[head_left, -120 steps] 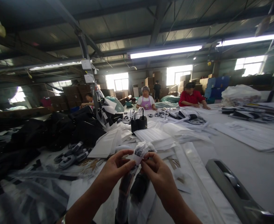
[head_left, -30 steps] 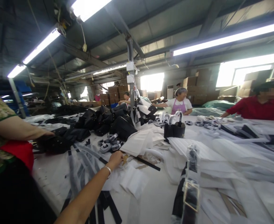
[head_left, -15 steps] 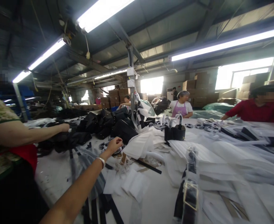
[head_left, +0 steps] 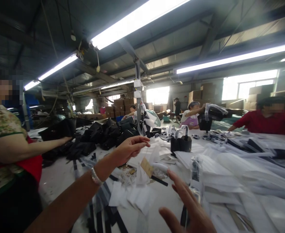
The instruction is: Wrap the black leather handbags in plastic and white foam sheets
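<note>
My left hand (head_left: 132, 148) is raised over the middle of the table, thumb and fingertips pinched together. Below the fingertips hangs a small brown tag (head_left: 146, 166); its string is too thin to make out clearly. My right hand (head_left: 189, 207) is at the lower middle, fingers spread with nothing in them. Behind it lies a black strap with a buckle in clear plastic (head_left: 195, 170), partly hidden by the hand. Under the tag are white paper sheets (head_left: 129, 195) and a dark strip (head_left: 159, 180).
Black bags (head_left: 108, 131) are heaped at the back left. White foam sheets (head_left: 227, 171) cover the right side. A black two-part holder (head_left: 181, 144) stands near the middle. One person in a floral top (head_left: 6, 129) works at left, others across the table.
My left hand has lifted up and right from the pile, with the brown tag now hanging below it. My right hand has come into view. A co-worker opposite has raised a black bag.
</note>
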The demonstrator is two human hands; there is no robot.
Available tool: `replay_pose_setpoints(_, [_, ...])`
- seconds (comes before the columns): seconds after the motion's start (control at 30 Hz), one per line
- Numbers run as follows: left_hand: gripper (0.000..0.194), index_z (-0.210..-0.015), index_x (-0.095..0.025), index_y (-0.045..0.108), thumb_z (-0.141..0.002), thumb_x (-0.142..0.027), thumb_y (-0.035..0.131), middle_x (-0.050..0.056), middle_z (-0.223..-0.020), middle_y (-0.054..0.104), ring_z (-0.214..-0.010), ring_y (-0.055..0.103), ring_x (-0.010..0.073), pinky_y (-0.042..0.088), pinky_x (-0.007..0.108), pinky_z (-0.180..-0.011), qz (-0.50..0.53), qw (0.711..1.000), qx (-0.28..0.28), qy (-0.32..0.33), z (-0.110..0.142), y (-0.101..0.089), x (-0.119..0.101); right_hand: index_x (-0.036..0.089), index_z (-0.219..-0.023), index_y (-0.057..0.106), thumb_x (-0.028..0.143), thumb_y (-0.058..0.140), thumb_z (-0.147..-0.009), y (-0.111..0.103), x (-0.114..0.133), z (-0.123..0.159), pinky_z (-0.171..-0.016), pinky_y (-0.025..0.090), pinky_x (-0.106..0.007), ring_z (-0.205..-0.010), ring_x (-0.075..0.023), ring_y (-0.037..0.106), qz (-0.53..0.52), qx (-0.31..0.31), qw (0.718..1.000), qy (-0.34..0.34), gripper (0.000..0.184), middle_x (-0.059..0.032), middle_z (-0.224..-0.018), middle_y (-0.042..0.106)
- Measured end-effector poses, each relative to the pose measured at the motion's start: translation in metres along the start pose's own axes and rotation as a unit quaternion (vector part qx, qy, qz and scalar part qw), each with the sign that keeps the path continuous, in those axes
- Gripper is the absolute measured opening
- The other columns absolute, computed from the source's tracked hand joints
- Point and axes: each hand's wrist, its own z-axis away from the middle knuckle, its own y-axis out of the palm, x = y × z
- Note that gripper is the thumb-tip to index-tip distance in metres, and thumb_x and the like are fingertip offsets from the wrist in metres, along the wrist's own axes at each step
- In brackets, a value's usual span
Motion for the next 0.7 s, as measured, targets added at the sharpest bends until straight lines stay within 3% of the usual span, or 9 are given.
replay_pose_setpoints(0.1, [0.033,-0.11,-0.019,0.07,-0.081,-0.034,0.075,0.005,-0.096,0.067,-0.049,0.029,0.0006,0.018,0.017,-0.042,0.039,0.998,0.056,-0.006,0.018,0.034,-0.016,0.029,-0.147,0.043,0.045,0.075,-0.078,0.011,0.001,-0.01,-0.111,0.04,-0.045,-0.137,-0.0329,0.043,-0.064,0.039,0.995,0.069,0.077,-0.0067,-0.149,0.047])
replay_pose_setpoints(0.2, [0.029,-0.108,-0.02,0.071,-0.082,-0.031,0.075,0.004,-0.093,0.068,-0.049,0.033,0.0006,0.019,0.017,-0.043,0.089,0.99,0.104,-0.014,0.032,0.061,-0.025,0.027,-0.145,0.047,0.049,0.069,-0.083,0.017,0.002,-0.01,-0.11,0.04,-0.044,-0.136,-0.0304,0.045,-0.187,0.057,0.969,0.152,0.069,-0.0099,-0.144,0.053])
replay_pose_setpoints(0.33, [0.026,-0.107,-0.021,0.071,-0.083,-0.029,0.075,0.004,-0.091,0.07,-0.051,0.038,0.001,0.021,0.017,-0.044,0.107,0.987,0.121,-0.017,0.042,0.082,-0.03,0.021,-0.131,0.058,0.048,0.077,-0.076,0.014,0.006,-0.002,-0.081,0.055,-0.032,-0.096,-0.0236,0.068,-0.356,0.085,0.895,0.253,0.063,-0.0087,-0.106,0.073])
replay_pose_setpoints(0.47, [0.026,-0.107,-0.021,0.071,-0.083,-0.03,0.074,0.004,-0.092,0.07,-0.049,0.032,0.0003,0.019,0.017,-0.043,0.105,0.987,0.119,-0.009,0.042,0.091,-0.03,0.02,-0.109,0.063,0.041,0.086,-0.069,-0.003,0.007,0.008,-0.058,0.048,-0.02,-0.064,-0.013,0.064,-0.431,0.045,0.847,0.309,0.052,-0.0011,-0.078,0.072])
replay_pose_setpoints(0.57, [0.026,-0.107,-0.021,0.071,-0.084,-0.031,0.074,0.004,-0.092,0.069,-0.048,0.03,0.0003,0.016,0.018,-0.043,0.104,0.987,0.12,-0.017,0.041,0.095,-0.025,0.018,-0.096,0.064,0.045,0.086,-0.068,-0.018,0.008,0.014,-0.05,0.042,-0.018,-0.053,-0.0107,0.058,-0.429,0.009,0.836,0.343,0.044,-0.0007,-0.067,0.07])
replay_pose_setpoints(0.7, [0.025,-0.107,-0.021,0.071,-0.084,-0.031,0.074,0.003,-0.092,0.069,-0.048,0.029,0.0003,0.015,0.019,-0.043,0.113,0.985,0.124,-0.033,0.039,0.102,-0.018,0.015,-0.086,0.072,0.052,0.083,-0.07,-0.036,0.009,0.02,-0.054,0.046,-0.021,-0.056,-0.0121,0.058,-0.371,-0.026,0.858,0.354,0.042,-0.0024,-0.066,0.069])
